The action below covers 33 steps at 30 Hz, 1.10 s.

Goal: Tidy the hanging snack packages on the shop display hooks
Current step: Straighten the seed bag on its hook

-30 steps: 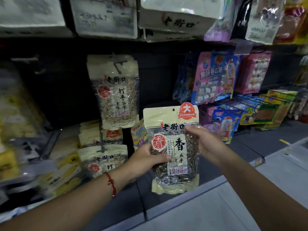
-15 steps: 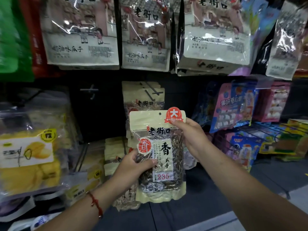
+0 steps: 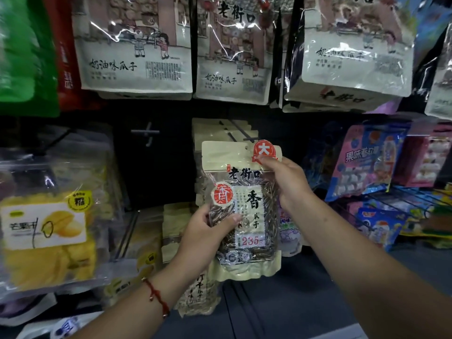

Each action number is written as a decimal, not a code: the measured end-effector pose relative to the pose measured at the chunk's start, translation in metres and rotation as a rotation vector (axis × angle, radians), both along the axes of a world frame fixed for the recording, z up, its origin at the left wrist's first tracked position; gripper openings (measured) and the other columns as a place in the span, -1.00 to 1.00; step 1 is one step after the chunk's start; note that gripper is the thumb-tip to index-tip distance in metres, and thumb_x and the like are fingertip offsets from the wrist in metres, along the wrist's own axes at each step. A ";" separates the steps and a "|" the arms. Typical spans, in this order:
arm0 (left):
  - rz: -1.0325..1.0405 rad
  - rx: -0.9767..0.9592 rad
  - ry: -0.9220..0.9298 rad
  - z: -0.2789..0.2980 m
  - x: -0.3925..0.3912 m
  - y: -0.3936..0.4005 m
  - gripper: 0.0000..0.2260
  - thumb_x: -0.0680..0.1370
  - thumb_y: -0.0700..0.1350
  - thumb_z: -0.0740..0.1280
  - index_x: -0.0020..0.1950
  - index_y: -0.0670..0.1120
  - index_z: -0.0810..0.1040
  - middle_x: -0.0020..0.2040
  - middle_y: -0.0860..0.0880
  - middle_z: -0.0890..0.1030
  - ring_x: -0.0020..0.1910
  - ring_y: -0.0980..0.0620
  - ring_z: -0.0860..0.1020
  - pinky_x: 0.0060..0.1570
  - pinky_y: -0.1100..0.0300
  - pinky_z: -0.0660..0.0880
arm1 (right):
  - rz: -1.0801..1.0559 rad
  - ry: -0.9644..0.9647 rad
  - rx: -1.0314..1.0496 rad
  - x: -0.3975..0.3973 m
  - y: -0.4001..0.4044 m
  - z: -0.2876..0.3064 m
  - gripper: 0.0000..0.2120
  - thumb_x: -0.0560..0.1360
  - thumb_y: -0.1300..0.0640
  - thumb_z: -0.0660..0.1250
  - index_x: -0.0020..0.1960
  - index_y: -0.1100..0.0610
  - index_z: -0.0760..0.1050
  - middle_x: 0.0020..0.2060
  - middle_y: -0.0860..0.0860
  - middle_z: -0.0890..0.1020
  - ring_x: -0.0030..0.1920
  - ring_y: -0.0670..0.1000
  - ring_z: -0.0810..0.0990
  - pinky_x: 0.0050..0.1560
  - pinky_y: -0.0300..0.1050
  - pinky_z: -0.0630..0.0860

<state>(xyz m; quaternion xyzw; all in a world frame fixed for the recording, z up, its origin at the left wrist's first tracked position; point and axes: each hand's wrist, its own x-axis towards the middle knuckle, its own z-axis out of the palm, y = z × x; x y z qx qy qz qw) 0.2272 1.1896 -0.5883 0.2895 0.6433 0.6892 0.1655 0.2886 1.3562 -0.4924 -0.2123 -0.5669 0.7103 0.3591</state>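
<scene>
Overhead, three big white seed bags hang in a row across the top of the frame, the left one (image 3: 133, 45), the middle one (image 3: 232, 50) and the right one (image 3: 349, 45) side by side, each printed with a street scene and black lettering. At far upper left a green pack (image 3: 22, 52) is blurred. Along the left edge, a clear bag of yellow dried mango (image 3: 49, 223) hangs with a white label. On the right side, a pink and blue candy bag (image 3: 367, 162) hangs above a wire rack of more bright packs (image 3: 381, 221).

In the centre of the frame the seed pack (image 3: 244, 206) is held upright in front of a stack of similar beige packs (image 3: 217, 130) that hang on a dark hook (image 3: 241, 135). Its top edge sits just below the tip of that hook, and whether the hole has caught it cannot be told. To the left of the stack, an empty hook (image 3: 146, 133) sticks out from the dark back wall.

The right hand (image 3: 286, 182) pinches the pack's upper right corner, thumb on the red round sticker. The left hand (image 3: 208, 231) grips the pack's lower left side, thumb across the clear window. A red string bracelet (image 3: 156, 296) circles the left wrist.
</scene>
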 end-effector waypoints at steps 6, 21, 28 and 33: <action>0.050 0.026 0.098 -0.007 0.011 0.005 -0.47 0.39 0.30 0.45 0.31 0.16 0.51 0.13 0.22 0.66 0.15 0.17 0.61 0.20 0.03 0.55 | -0.021 -0.021 0.044 -0.005 0.006 -0.005 -0.83 0.46 0.21 0.50 0.02 0.21 0.61 -0.28 0.01 0.71 -0.40 -0.11 0.66 -0.41 -0.28 0.54; 0.246 -0.089 0.213 -0.017 -0.024 0.024 -0.44 0.55 0.22 0.35 0.48 0.03 0.34 0.34 0.13 0.48 0.28 0.12 0.45 0.19 0.13 0.43 | -0.136 -0.156 0.166 -0.043 0.013 -0.021 -0.70 0.51 -0.10 0.44 0.07 0.10 0.53 -0.09 -0.06 0.67 -0.04 -0.01 0.65 0.12 -0.05 0.56; 0.283 -0.085 0.220 -0.018 -0.032 0.043 -0.66 0.58 0.09 0.37 0.31 0.03 0.44 0.09 0.22 0.55 0.08 0.18 0.54 -0.12 0.31 0.40 | -0.048 -0.378 0.306 -0.034 0.010 -0.050 -0.37 0.46 -0.14 0.45 0.40 0.06 0.29 0.18 -0.05 0.55 0.21 0.04 0.55 0.18 -0.05 0.46; 0.305 -0.088 0.210 -0.022 -0.038 0.054 -0.69 0.60 0.07 0.35 0.29 0.04 0.41 0.10 0.15 0.54 0.10 0.09 0.52 0.01 0.16 0.39 | -0.013 -0.474 0.366 -0.025 0.005 -0.077 -0.14 0.27 -0.30 0.48 0.45 0.00 0.29 0.28 -0.03 0.54 0.28 0.06 0.53 0.31 0.08 0.49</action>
